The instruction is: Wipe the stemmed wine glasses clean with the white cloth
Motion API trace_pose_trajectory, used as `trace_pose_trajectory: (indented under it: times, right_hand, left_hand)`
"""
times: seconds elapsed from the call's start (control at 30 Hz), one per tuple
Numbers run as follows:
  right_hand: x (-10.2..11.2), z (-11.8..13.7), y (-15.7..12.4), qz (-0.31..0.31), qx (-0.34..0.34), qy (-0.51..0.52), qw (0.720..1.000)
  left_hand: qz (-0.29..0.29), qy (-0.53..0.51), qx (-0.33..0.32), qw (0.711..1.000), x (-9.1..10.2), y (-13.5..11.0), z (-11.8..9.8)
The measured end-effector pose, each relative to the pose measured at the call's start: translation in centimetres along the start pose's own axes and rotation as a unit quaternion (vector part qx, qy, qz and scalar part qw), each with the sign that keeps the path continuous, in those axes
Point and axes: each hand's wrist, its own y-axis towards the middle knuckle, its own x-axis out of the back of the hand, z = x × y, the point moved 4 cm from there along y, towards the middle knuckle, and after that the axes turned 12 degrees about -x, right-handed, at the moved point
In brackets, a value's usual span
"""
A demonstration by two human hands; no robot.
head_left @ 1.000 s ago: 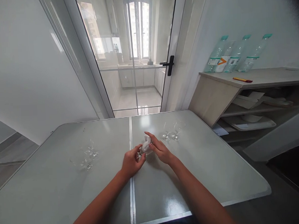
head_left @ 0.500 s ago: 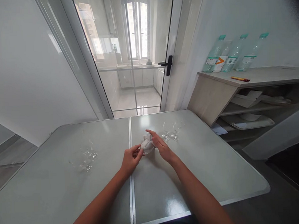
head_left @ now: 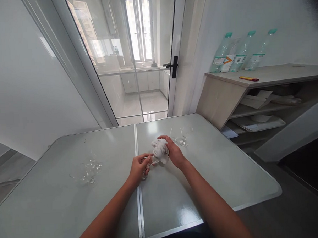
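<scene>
In the head view, the left hand (head_left: 138,167) grips a glass (head_left: 155,160) by its stem end, tilted over the middle of the table (head_left: 168,200), while the right hand (head_left: 177,155) holds a bunched white cloth (head_left: 160,149) at the bowl. Two glasses (head_left: 184,143) stand just beyond the right hand; further glasses (head_left: 92,180) are grouped well apart on the left.

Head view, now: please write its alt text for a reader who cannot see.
A person's left hand holds a stemmed glass and the right hand a white cloth against it, over a pale table. More glasses are on both sides; bottles stand on a cabinet.
</scene>
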Motion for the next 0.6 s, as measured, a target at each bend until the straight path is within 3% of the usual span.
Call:
trace_pose_trajectory:
  times: [0.1,0.23,0.33,0.47,0.6]
  right_hand:
    - [-0.4,0.6,-0.4,-0.013,0.044,-0.083,0.995]
    - [-1.5,0.6,-0.8,-0.010,0.074,-0.205,0.976]
    - [-1.7,0.3,-0.8,0.006,0.060,-0.231,0.971]
    - [-1.4,0.4,-0.8,0.053,0.036,-0.184,0.981]
    - [-0.7,0.9,-0.8,0.029,0.035,-0.106,0.993]
  left_hand:
    - [-0.011,0.003,-0.022,1.000,0.3,-0.2,-0.2]
    - [-0.085,0.164,-0.156,0.970,1.0,-1.0,-1.4]
    - [-0.071,0.220,-0.196,0.953,0.8,-1.3,-1.8]
    - [-0.036,0.163,-0.130,0.977,0.7,-0.7,-1.2]
    - [-0.007,0.011,-0.005,1.000,0.5,0.1,-0.1]
